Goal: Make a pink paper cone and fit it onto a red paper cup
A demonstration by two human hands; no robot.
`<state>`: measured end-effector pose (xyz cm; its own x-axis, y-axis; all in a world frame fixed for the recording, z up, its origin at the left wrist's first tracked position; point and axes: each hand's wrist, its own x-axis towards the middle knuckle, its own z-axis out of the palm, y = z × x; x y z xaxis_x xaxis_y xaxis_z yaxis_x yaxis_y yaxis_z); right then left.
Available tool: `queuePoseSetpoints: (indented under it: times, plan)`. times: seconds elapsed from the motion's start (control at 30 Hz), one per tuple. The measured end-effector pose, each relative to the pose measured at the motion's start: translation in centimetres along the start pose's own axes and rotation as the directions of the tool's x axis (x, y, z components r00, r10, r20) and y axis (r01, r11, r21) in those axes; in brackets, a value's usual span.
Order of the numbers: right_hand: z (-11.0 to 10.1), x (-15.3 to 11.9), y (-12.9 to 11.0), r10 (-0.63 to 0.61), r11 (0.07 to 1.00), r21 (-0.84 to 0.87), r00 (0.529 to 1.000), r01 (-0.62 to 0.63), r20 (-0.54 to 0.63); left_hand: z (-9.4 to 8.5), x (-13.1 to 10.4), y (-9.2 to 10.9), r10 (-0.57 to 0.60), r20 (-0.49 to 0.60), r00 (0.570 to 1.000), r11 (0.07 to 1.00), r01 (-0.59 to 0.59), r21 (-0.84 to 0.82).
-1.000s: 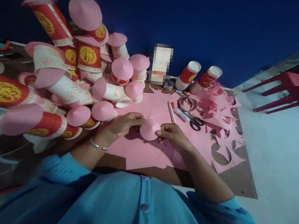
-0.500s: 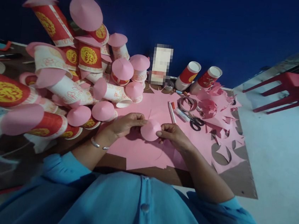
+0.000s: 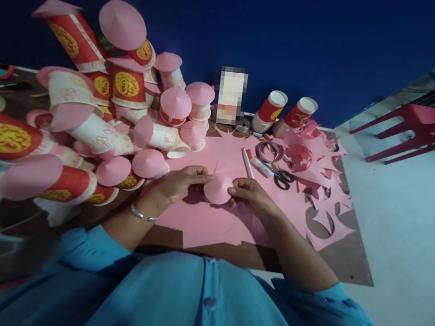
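Observation:
A small pink paper cone [image 3: 218, 189] is held point-up over pink paper sheets [image 3: 206, 229] on the brown table. My left hand [image 3: 188, 181] pinches its left edge between thumb and fingers. At its right edge my right hand [image 3: 250, 193] grips the paper, thumb on the near face and fingers partly hidden behind. Just beyond my right hand lie a white marker [image 3: 247, 163], black-handled scissors [image 3: 283, 179] and a roll of tape [image 3: 270, 152].
Many paper cups with pink cone tops [image 3: 126, 86] are piled on the left. Two stacks of red and white cups [image 3: 270, 109] stand at the back, beside pink paper scraps [image 3: 304, 151]. A red stool [image 3: 420, 119] is at the far right.
The whole view has shifted slightly, with the objects at the back a little lower and further left. Both hands keep hold of the cone, almost unmoved.

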<state>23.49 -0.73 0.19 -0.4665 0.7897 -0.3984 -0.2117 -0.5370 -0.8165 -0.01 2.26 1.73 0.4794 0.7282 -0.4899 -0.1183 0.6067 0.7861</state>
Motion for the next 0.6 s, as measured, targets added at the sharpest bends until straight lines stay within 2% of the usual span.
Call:
queuePoseSetpoints:
  times: [0.2,0.37,0.47,0.53,0.6]
  plan:
    - [0.2,-0.1,-0.2,-0.041,0.999,0.004,0.998,0.042,-0.047,0.0,-0.2,0.0,0.015,-0.011,1.000,1.000,-0.014,0.024]
    - [0.2,0.1,-0.1,-0.165,0.986,-0.061,0.973,0.157,-0.164,-0.2,-0.7,0.0,0.019,-0.001,1.000,0.999,-0.019,0.050]
    - [0.0,0.4,0.3,-0.306,0.949,-0.161,0.910,0.270,-0.280,-0.6,-1.2,0.0,0.028,-0.027,0.999,0.998,-0.026,0.060]
    - [-0.1,0.6,0.5,-0.424,0.901,-0.259,0.839,0.349,-0.343,-0.8,-1.4,0.0,0.060,-0.059,0.996,0.996,-0.056,0.069]
    - [-0.2,0.5,0.6,-0.546,0.824,-0.387,0.762,0.413,-0.349,-0.9,-1.4,-0.1,0.118,-0.089,0.989,0.988,-0.109,0.107]
